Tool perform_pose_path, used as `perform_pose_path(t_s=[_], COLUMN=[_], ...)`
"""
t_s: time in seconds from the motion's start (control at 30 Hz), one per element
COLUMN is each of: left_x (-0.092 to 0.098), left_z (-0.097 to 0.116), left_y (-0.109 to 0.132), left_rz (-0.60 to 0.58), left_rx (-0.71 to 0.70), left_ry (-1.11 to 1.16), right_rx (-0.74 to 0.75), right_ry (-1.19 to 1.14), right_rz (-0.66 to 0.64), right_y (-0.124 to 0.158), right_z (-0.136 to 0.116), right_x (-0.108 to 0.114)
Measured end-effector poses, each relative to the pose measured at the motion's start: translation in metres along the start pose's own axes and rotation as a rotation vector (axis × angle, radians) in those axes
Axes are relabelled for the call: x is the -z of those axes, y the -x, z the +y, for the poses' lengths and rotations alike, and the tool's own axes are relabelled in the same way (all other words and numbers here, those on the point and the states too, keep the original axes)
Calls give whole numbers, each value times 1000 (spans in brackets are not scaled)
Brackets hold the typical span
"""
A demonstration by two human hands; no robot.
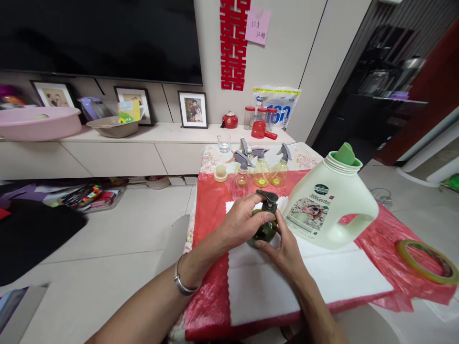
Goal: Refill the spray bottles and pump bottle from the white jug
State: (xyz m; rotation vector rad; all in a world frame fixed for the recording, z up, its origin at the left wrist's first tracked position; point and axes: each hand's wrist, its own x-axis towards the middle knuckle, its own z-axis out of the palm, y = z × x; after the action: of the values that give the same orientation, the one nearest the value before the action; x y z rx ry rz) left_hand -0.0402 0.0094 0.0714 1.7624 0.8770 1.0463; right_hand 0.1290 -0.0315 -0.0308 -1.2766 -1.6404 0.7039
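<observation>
Between my hands a dark green pump bottle point(265, 232) with a black pump head stands upright over a white cloth point(261, 291). My left hand point(240, 220) is closed around its upper part, thumb and fingers at the collar below the pump head. Lower down, my right hand point(287, 248) grips the bottle's body from the right. Close by on the right is a large pale green detergent jug point(333, 217) with its mouth uncapped and a green spout showing. Behind the bottle stand a pink spray bottle point(241, 187) and several yellowish ones with grey triggers.
Red plastic sheeting point(211, 203) covers the table. A pale cap point(220, 173) and a drinking glass point(224, 143) stand at the back left. A roll of tape point(428, 262) lies at the right. Beyond is a low cabinet point(125, 157) with picture frames.
</observation>
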Motion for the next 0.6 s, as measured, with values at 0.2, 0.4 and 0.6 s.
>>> perform_pose_path(t_s=[0.2,0.4,0.6], left_x=[15,31,10], left_z=[18,-16,-79], left_y=[-3,-8,1], left_rz=[303,678,805], left_rx=[-124,-141,237], left_ry=[434,637,768], right_rx=[-59,-63,-47], right_ry=[34,43,43], right_rz=[-10,-5,5], right_y=[1,1,0], right_z=[0,1,3], right_x=[2,2,1])
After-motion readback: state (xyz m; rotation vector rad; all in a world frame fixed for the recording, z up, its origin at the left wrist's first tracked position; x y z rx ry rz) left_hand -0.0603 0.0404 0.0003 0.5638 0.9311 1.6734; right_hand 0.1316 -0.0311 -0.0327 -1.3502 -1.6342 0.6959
